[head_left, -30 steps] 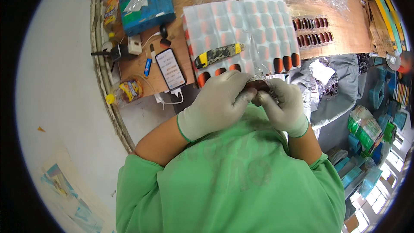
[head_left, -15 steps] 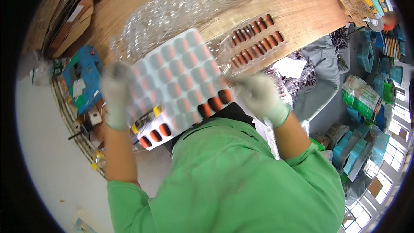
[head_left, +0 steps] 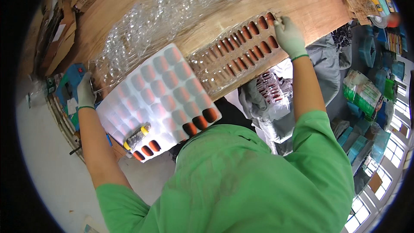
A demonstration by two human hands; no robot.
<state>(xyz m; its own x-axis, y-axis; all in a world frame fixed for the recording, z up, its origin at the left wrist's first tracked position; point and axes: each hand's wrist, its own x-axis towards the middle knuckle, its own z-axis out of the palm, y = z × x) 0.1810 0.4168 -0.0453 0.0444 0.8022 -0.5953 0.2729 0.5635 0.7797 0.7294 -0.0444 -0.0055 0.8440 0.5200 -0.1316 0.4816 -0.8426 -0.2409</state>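
Observation:
A clear plastic tray (head_left: 224,67) lies on the wooden table, with two rows of dark brown-to-orange oval pieces. At its right end my gloved right hand (head_left: 290,36) has its fingers closed on the tray's edge. Left of the tray, a white translucent sheet (head_left: 148,92) covers many similar ovals, and several bare dark ovals (head_left: 199,122) show along its near edge. A yellow-and-grey cutter (head_left: 137,136) lies on that sheet. My gloved left hand (head_left: 86,90) is beside a blue device (head_left: 69,87) at the far left; its fingers are partly hidden.
Clear crinkled plastic packaging (head_left: 159,15) spreads across the back of the table (head_left: 319,6). Cardboard (head_left: 64,47) stands at the left. Grey plastic sheeting (head_left: 323,73) hangs beyond the right edge, near a bag of dark pieces (head_left: 272,88). Blue bins stand farther right.
My left hand has moved left, from the white sheet to beside the blue device. My right hand has gone up and right to the tray's end. The sheet with the cutter has shifted left.

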